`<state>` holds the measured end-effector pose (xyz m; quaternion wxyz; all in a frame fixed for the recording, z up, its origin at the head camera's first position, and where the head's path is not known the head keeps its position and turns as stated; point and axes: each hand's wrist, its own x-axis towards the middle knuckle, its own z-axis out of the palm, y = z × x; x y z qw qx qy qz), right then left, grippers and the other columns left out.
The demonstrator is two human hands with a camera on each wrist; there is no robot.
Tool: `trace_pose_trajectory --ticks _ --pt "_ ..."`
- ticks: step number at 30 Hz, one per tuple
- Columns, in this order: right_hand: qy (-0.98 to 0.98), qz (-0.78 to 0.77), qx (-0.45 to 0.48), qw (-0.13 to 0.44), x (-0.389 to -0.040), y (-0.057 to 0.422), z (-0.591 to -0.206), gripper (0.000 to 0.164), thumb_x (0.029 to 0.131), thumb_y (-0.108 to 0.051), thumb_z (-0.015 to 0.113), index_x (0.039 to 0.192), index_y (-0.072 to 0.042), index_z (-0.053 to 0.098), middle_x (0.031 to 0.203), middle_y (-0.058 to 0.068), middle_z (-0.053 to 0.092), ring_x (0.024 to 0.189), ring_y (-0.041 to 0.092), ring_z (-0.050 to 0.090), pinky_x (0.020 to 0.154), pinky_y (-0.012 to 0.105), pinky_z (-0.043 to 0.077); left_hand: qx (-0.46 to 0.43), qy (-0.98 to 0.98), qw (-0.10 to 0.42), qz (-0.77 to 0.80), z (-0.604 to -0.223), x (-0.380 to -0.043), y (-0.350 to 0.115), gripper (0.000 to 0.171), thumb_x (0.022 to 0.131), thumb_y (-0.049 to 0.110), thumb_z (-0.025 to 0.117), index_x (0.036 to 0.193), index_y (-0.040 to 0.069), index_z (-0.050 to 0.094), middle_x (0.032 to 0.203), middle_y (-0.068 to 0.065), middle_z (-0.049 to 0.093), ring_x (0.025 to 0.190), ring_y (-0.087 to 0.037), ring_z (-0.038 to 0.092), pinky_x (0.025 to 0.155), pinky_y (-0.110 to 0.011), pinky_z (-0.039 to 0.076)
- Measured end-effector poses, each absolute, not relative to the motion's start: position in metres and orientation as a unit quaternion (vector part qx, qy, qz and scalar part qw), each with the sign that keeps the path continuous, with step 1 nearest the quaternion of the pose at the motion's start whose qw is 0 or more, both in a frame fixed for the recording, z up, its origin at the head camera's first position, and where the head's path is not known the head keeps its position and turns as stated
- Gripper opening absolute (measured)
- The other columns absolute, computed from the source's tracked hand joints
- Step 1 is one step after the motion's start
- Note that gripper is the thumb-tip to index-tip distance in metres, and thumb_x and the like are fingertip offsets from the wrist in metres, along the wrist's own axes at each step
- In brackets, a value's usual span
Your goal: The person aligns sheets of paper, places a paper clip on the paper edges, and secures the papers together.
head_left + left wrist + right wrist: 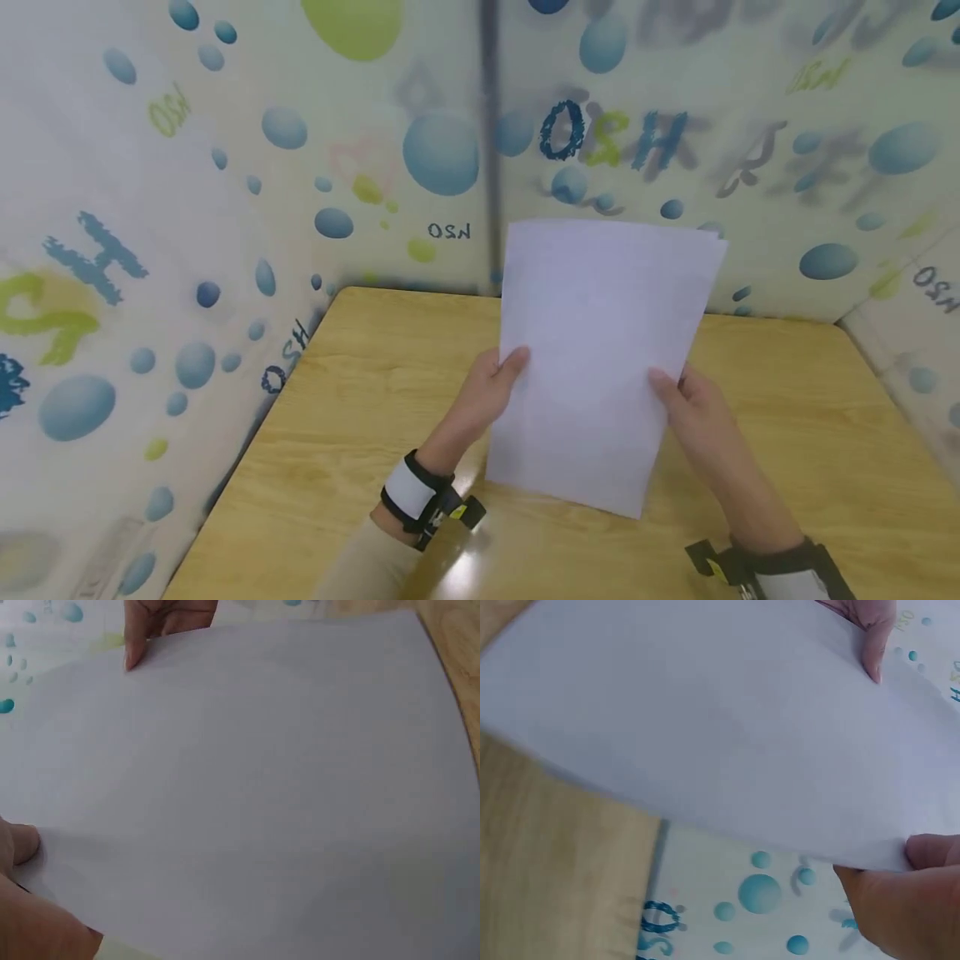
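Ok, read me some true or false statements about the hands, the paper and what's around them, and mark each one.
1. The left hand grips the paper at one side. True.
2. The right hand holds nothing. False: it grips the opposite side of the paper.
3. The table has a wood-grain top. True.
4. The wall behind the table is plain. False: it carries bubbles and lettering.
5. The paper's facing side is bright red. False: it is white.

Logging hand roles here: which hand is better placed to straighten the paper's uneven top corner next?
Probably the right hand: it grips the paper by its right edge, below that uneven top corner, while the left hand grips the opposite edge.
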<state>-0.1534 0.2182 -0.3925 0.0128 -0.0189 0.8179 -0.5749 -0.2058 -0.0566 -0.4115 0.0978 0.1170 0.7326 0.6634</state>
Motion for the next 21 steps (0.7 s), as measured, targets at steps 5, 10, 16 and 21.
trace_pose_trajectory --ticks 5,10,16,21 --pt "0.828 -0.549 -0.056 -0.105 -0.153 0.209 -0.385 0.041 0.105 -0.031 0.04 0.131 -0.001 0.05 0.117 0.015 0.063 0.1 0.011 0.062 0.081 0.019 0.049 0.168 0.728 0.0 0.664 -0.389 -0.201 -0.048 0.036 0.106 0.023 0.04 0.117 -0.006 0.059 0.105 -0.016 0.066 0.094 -0.022 0.062 0.083 -0.037 0.049" --pt "0.823 -0.54 -0.062 -0.166 -0.156 0.197 -0.388 0.034 0.106 -0.025 0.038 0.128 -0.001 0.05 0.114 0.013 0.064 0.098 0.014 0.063 0.079 0.02 0.05 0.207 0.712 -0.083 0.666 -0.369 -0.192 -0.043 0.029 0.105 0.009 0.04 0.107 -0.012 0.059 0.101 -0.025 0.065 0.094 -0.037 0.063 0.083 -0.052 0.049" --pt "0.813 -0.542 -0.077 -0.199 -0.158 0.191 -0.395 0.032 0.106 -0.02 0.037 0.13 -0.003 0.049 0.115 0.009 0.063 0.1 0.012 0.062 0.08 0.021 0.05 0.214 0.701 -0.111 0.671 -0.376 -0.195 -0.039 0.029 0.105 0.008 0.04 0.098 -0.013 0.059 0.089 -0.026 0.061 0.084 -0.041 0.06 0.073 -0.044 0.048" --pt "0.811 -0.547 -0.068 -0.197 -0.16 0.186 -0.403 0.033 0.106 -0.021 0.037 0.131 -0.002 0.048 0.117 0.01 0.062 0.101 0.009 0.061 0.08 0.021 0.05 0.206 0.702 -0.11 0.672 -0.382 -0.196 -0.039 0.028 0.105 0.008 0.041 0.101 -0.014 0.059 0.097 -0.029 0.063 0.09 -0.045 0.061 0.078 -0.058 0.048"
